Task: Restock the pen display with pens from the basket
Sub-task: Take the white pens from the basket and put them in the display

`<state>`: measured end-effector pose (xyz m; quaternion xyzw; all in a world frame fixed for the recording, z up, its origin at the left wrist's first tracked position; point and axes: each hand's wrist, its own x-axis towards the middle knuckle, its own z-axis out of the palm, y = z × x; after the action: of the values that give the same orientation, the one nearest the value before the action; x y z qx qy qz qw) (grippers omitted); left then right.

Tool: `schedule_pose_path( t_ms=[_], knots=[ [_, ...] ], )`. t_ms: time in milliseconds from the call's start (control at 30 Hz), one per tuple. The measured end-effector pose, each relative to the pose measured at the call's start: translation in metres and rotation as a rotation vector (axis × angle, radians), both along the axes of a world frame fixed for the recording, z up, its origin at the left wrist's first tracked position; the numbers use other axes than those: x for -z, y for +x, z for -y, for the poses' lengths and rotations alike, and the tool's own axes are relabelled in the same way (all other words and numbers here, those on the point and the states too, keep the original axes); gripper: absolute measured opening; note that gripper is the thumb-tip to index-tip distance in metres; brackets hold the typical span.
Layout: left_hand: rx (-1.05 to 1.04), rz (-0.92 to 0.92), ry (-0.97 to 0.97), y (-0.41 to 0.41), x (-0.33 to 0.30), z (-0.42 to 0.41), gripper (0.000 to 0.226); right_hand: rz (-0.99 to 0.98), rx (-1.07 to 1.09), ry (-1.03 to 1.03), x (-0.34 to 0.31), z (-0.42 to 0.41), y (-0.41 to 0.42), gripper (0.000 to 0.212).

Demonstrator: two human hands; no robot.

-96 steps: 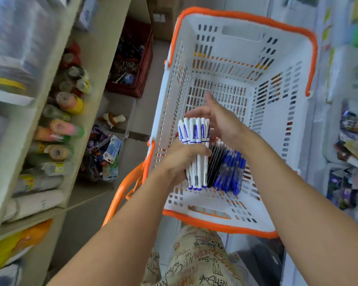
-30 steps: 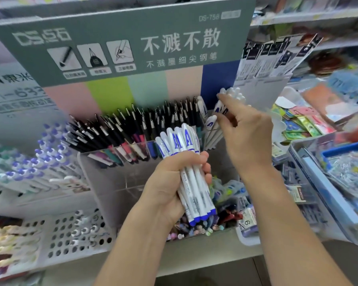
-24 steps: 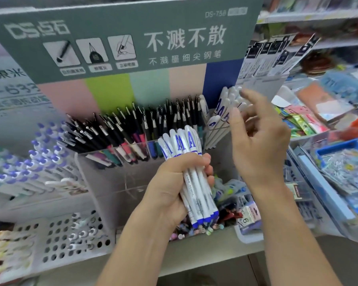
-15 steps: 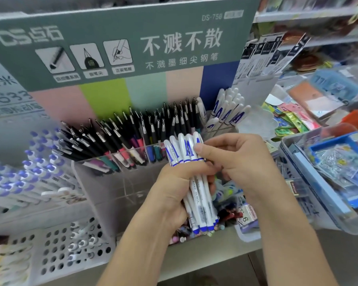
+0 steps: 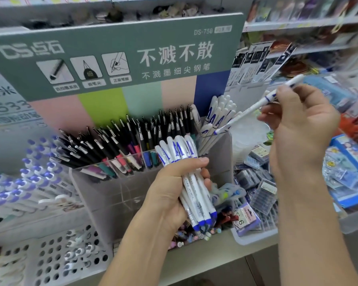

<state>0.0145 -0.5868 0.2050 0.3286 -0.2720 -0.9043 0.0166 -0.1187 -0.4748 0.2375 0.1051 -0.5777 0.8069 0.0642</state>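
Head view shows us standing at a shelf (image 5: 194,263) with our left hand (image 5: 172,195) wrapped around a bundle of white pens (image 5: 190,182), thumb across the front, their blue-printed caps fanned out above the fist and their blue tips pointing down. Our right hand (image 5: 298,129) is raised to the right and farther off, pinching a single white pen (image 5: 254,108) between thumb and fingers; that pen slants, its cap end up to the right past the fingers, its blue tip down to the left, at the rim of the rightmost compartment of the clear pen display (image 5: 120,195). Matching white pens (image 5: 219,114) already stand in that compartment, just beyond the bundle. To the left of them the display holds rows of black pens (image 5: 132,137), leaning left. Behind rises a green header card (image 5: 116,58) with white Chinese lettering. Right of the display lie packets of stationery in a tray (image 5: 254,238).
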Motion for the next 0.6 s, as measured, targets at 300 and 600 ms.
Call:
schedule_pose_path(
  t_ms=[300,600],
  knots=[
    [-0.044,0.031,-0.058,0.003,0.001,0.002,0.018,-0.233,0.137,0.643,0.050,0.027,-0.005,0.013],
    [-0.056,-0.011,-0.081,0.003,-0.006,0.000,0.010,-0.169,-0.171,0.678,0.064,0.051,0.019,0.078]
  ],
)
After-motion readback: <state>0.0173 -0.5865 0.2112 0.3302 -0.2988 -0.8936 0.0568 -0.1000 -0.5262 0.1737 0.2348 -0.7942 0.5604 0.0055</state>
